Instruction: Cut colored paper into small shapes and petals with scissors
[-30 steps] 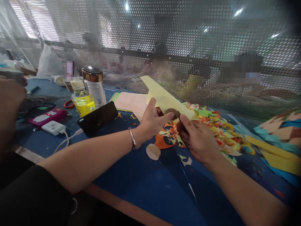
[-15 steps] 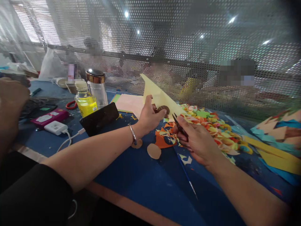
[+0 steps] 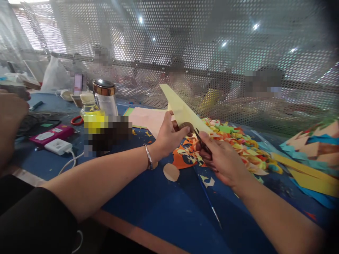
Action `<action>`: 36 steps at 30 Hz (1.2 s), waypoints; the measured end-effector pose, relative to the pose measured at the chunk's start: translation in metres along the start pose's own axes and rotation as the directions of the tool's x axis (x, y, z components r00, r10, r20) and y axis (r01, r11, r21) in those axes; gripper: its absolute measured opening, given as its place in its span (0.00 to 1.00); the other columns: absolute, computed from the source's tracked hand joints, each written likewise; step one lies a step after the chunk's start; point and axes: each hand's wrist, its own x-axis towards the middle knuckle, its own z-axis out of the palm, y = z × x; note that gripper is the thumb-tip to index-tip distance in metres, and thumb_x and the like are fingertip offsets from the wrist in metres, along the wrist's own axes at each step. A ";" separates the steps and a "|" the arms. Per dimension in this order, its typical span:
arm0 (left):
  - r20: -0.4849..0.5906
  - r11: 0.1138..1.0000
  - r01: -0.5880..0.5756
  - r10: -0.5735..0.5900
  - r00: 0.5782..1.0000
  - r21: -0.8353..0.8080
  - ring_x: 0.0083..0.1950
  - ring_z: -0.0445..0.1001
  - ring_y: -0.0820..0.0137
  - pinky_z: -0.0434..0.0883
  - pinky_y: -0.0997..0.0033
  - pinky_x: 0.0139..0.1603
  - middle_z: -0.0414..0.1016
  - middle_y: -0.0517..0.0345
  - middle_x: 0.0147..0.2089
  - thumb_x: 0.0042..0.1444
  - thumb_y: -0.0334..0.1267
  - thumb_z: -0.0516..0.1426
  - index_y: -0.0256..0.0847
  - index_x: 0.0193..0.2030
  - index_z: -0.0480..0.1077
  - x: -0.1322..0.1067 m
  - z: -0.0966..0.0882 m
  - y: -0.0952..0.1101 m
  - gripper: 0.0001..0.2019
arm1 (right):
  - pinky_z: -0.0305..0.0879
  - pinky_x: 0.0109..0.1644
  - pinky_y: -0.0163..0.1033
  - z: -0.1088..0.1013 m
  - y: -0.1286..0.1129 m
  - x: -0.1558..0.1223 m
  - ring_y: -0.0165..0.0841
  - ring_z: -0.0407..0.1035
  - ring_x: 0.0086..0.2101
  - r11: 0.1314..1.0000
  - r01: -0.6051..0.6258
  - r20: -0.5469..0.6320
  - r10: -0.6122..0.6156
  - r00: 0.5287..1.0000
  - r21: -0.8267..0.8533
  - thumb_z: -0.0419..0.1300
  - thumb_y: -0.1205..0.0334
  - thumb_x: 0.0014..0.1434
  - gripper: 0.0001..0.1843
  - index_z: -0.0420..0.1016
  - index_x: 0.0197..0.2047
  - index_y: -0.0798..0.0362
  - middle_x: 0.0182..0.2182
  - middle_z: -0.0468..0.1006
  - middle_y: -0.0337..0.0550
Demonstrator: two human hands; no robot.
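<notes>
My left hand (image 3: 166, 137) is closed on a folded sheet of pale yellow paper (image 3: 178, 107), with a round brown disc (image 3: 187, 127) under the thumb against it. Beside it, my right hand (image 3: 224, 158) grips dark scissors (image 3: 202, 141), whose blades are at the paper's lower edge beside the disc. Below my hands a round piece of tan paper (image 3: 171, 172) lies on the blue table. Orange paper offcuts (image 3: 181, 159) lie behind it, and a blue paintbrush (image 3: 208, 197) to its right.
A heap of coloured paper pieces (image 3: 241, 141) lies behind my right hand. Left stand a yellow-liquid bottle (image 3: 88, 113) and a glass flask (image 3: 107, 102), near a magenta power strip (image 3: 53, 133). Another person's hand (image 3: 12, 116) is far left. A perforated screen (image 3: 185, 31) closes the back.
The scissors have come closer to the disc, and their blades now meet the paper's edge. The paper and disc have tilted slightly in my left hand. The view has shifted a little.
</notes>
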 end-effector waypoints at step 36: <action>0.066 0.997 0.036 -0.032 0.997 -0.074 0.35 0.79 0.74 0.77 0.68 0.44 0.81 0.62 0.35 0.53 0.27 0.66 0.43 0.47 0.59 -0.002 0.000 -0.009 0.22 | 0.37 0.16 0.35 -0.004 0.000 0.001 0.23 0.46 0.14 0.996 0.082 -0.039 -0.084 0.996 -0.031 0.69 0.26 0.46 0.34 0.72 0.20 0.51 0.12 0.55 0.33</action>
